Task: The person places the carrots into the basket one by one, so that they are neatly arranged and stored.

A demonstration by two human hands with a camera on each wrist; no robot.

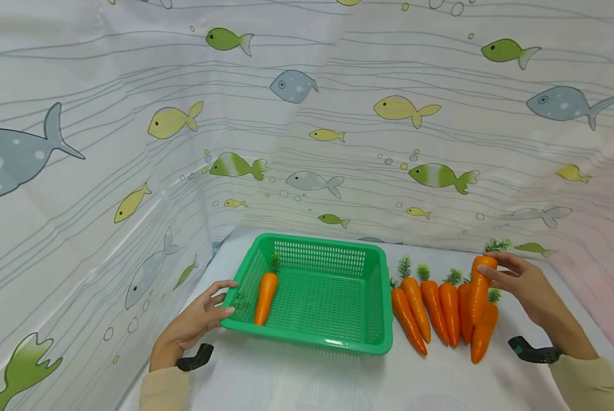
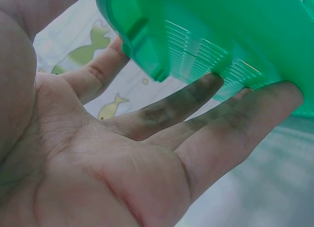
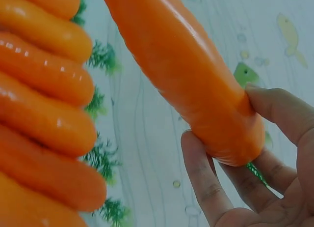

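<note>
My left hand [image 1: 204, 311] holds the left end of a green plastic basket [image 1: 307, 338], with a thumb and finger at its rim. In the left wrist view, other fingers [image 2: 167, 111] reach against the slotted outer wall. One orange carrot [image 1: 267, 297] with a green top lies inside, by the left wall. To the right, my right hand [image 1: 520, 282] pinches the thick end of another carrot [image 3: 191, 74], raised above the row with its tip pointing down. Several carrots [image 1: 430, 308] lie side by side between the basket and that hand, green tops away from me.
A white sheet [image 1: 296, 382] covers the table. Fish-patterned sheeting [image 1: 358, 154] rises behind it and along both sides. The carrot row lies close beside the basket's right wall.
</note>
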